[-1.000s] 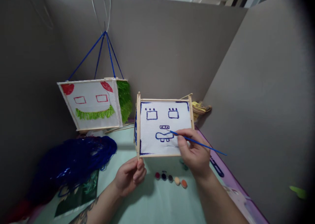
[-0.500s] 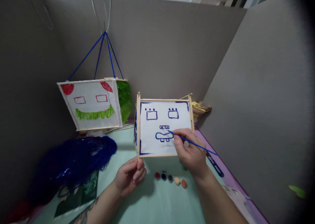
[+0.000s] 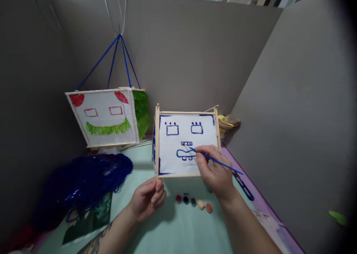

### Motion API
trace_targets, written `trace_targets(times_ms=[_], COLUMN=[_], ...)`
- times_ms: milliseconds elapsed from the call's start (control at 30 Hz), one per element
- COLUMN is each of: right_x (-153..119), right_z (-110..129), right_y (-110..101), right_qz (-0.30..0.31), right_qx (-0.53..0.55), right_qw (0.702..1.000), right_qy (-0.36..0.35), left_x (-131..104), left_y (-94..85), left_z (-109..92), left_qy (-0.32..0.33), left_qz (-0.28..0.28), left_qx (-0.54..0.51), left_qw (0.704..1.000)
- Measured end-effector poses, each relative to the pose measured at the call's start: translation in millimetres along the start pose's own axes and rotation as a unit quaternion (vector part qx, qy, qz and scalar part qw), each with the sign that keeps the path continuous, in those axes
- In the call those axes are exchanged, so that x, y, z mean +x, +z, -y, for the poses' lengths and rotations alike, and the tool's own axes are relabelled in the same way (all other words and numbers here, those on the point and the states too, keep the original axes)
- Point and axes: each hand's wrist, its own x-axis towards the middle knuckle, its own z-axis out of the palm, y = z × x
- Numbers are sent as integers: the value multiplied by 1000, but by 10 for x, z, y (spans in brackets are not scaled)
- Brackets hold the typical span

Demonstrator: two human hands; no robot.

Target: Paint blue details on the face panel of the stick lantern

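Observation:
A box-shaped wooden-stick frame with a white textured panel stands before me, tilted back slightly. Dark blue lines on it form square eyes with lashes, a nose, a wavy mouth with two teeth, and corner marks. My left hand pinches the frame's lower left corner post between thumb and fingers. In my right hand is a thin blue paintbrush, held like a pen, its tip at the upper edge of the mouth. That hand covers the panel's lower right part. Small paint pots in a row sit below the frame.
At the left hangs a finished-looking lantern with a red and green face, on blue cords. Below it lies a heap of blue string. A dark blue-handled tool rests by my right wrist. Grey walls enclose the table.
The brush tip has shifted very slightly left along the mouth's upper line, and its rear end has dipped a little. My left hand keeps its hold on the corner.

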Motion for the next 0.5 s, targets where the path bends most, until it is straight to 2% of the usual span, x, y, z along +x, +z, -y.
trace_targets(times_ms=[500], right_x=[6], right_z=[13], right_y=[-4], right_qz=[1], right_qx=[0], right_qw=[1000], right_qy=[-2], left_x=[12], left_y=[-15], left_z=[-5], left_qy=[-5], left_qz=[0], left_qx=[-9], left_qw=[1000])
